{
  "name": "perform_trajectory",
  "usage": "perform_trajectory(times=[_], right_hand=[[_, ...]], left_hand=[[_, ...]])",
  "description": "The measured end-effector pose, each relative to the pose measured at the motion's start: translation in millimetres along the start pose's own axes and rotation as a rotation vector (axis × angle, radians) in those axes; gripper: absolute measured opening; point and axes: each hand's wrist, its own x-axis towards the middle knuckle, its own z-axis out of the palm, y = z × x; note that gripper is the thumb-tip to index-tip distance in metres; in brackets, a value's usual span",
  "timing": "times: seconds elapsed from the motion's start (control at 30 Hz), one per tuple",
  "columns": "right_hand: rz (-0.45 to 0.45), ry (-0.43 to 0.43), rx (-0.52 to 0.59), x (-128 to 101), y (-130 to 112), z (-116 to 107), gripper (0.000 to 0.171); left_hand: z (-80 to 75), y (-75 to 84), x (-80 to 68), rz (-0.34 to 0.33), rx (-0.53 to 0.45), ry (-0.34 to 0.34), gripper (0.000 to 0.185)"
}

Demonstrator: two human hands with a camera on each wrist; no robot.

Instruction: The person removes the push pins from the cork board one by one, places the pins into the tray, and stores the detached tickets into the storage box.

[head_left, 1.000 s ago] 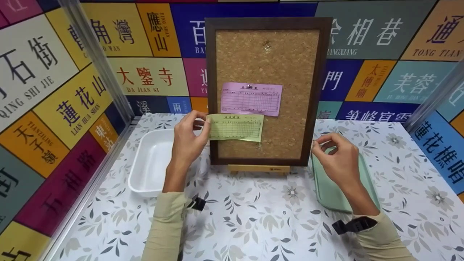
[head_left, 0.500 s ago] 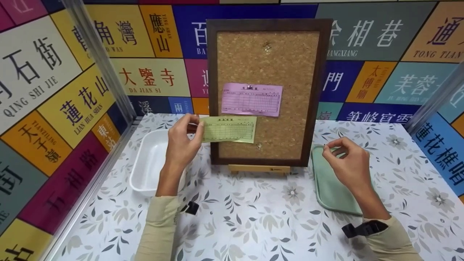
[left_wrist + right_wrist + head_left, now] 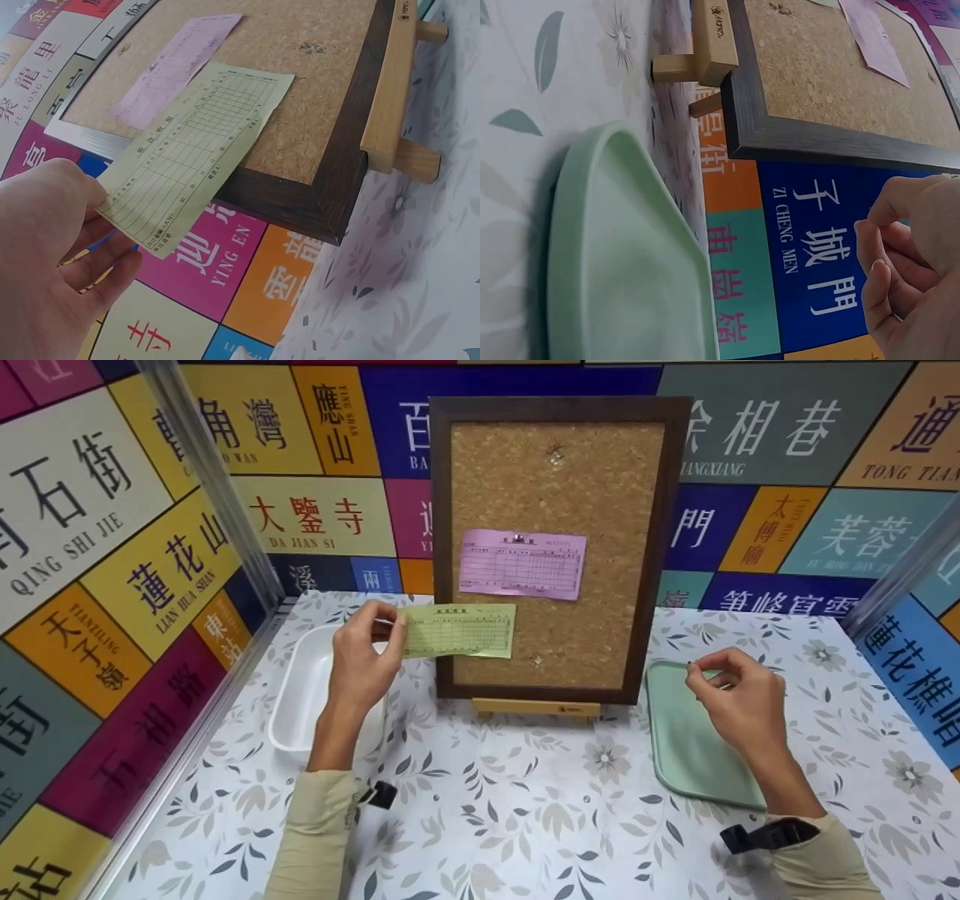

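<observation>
Since the left hand (image 3: 365,660) only pinches one edge of the pale green paper slip (image 3: 459,631) — the right hand (image 3: 739,699) curled, pinching something too small to tell, over the mint-green plastic tray (image 3: 686,750) — the slip could flutter loose onto the surface (image 3: 525,810).

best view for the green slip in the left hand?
Left wrist: the green slip fills the frame, pinched by the left hand, print lines visible. Head shows it small. Right wrist doesn't show it.

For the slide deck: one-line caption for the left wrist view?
Left hand pinches a green slip in front of the cork board, where a pink slip is pinned.
</observation>
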Motion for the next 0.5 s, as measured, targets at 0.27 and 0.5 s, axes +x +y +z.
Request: perform_trajectory(times=[0.27,0.5], right_hand=[[-0.007,-0.018,0.006,1.3,9.2,-1.9,0.010],[0.019,-0.037,-0.011,1.9,15.3,-1.5,0.011]], left_hand=[[-3.2,-4.7,2.4,-0.050,0.024,0.006,0.014],[-11.1,-10.2,3.1,-0.066,0.041,0.038,0.014]])
